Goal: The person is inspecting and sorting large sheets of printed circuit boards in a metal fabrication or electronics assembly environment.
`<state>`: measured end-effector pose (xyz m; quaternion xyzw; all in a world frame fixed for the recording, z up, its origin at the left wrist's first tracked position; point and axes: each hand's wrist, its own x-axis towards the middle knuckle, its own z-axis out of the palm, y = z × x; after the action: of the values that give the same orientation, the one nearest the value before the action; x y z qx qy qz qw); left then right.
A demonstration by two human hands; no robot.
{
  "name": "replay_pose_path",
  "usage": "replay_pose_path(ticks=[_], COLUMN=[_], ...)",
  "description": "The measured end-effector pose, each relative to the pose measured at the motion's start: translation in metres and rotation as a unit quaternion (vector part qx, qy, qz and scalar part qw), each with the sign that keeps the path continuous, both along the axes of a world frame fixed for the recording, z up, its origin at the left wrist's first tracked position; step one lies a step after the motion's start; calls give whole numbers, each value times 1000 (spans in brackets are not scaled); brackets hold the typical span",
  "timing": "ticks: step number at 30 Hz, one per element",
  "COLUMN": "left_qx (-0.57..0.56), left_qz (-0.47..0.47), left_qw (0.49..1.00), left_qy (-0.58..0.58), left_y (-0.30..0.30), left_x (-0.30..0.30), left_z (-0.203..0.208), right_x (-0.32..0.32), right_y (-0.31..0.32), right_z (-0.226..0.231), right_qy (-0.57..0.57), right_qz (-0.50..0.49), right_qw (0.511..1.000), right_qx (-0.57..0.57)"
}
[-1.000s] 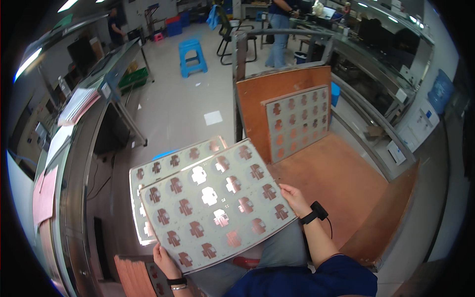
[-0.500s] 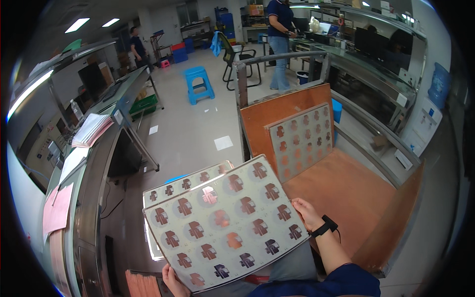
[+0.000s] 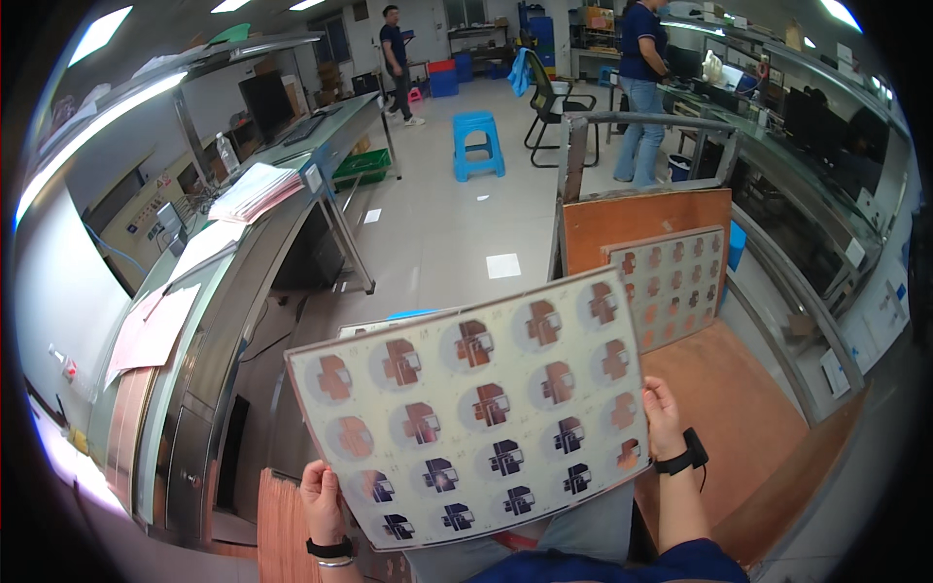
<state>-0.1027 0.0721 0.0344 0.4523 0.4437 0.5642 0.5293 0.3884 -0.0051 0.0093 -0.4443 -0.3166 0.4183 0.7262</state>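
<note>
A pale circuit board panel (image 3: 466, 413) with rows of copper-coloured patterns is tilted up in front of me. My left hand (image 3: 323, 494) closes on its lower left edge and my right hand (image 3: 663, 420) grips its right edge. Behind its top edge shows the rim of another panel (image 3: 362, 330), mostly hidden, with a bit of blue (image 3: 412, 314) beside it. A similar panel (image 3: 677, 282) leans against the upright back of a copper-brown board rack (image 3: 724, 384) at my right.
A long workbench (image 3: 209, 325) with papers (image 3: 258, 192) runs along my left. Low at the left stands a stack of reddish-brown sheets (image 3: 284, 525). Farther off are a blue stool (image 3: 477, 146), a mesh chair (image 3: 552, 102) and two people (image 3: 393, 53), (image 3: 641, 49).
The panel has risen and turned more face-on, covering most of the panel behind it. Both hands have moved up with it. My view has swung left, and the far person has walked.
</note>
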Motion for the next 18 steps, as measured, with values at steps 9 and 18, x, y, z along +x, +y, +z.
replay_pose_path(ticks=[9, 18], left_qx=[329, -69], left_qz=[-12, -118], left_qw=[941, 955], left_qy=[72, -264], left_y=[32, 12], left_x=[36, 67], left_z=[10, -2], right_x=[89, 19], right_y=[69, 34], right_z=[28, -32], right_qy=[333, 280], right_qz=[589, 26], right_qw=[730, 954], right_qx=[-98, 106])
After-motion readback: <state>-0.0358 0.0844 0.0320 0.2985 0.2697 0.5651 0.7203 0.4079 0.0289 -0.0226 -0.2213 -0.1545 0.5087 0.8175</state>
